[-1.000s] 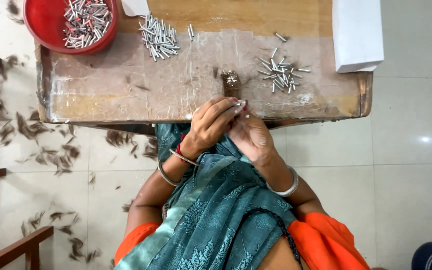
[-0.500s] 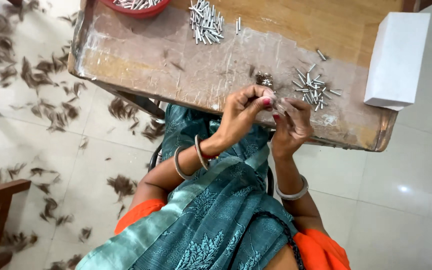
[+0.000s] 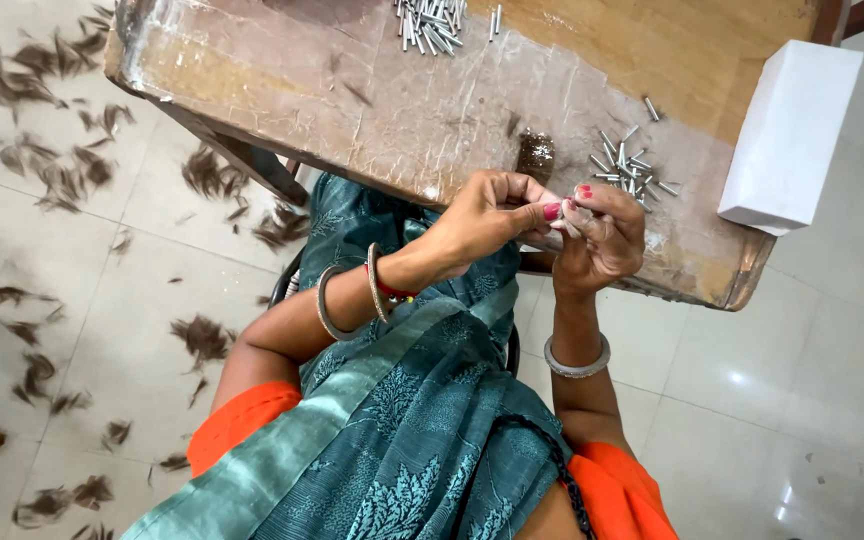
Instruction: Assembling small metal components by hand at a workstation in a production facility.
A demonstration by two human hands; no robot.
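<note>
Both hands, left hand and right hand, have closed together, fingertips pinching something too small to tell.

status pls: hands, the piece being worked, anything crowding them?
Left hand and right hand pinched together at table edge. Small item between fingertips, too small to identify. Loose pile of metal pins just beyond right hand, white box farther right; nothing blocking.
</note>
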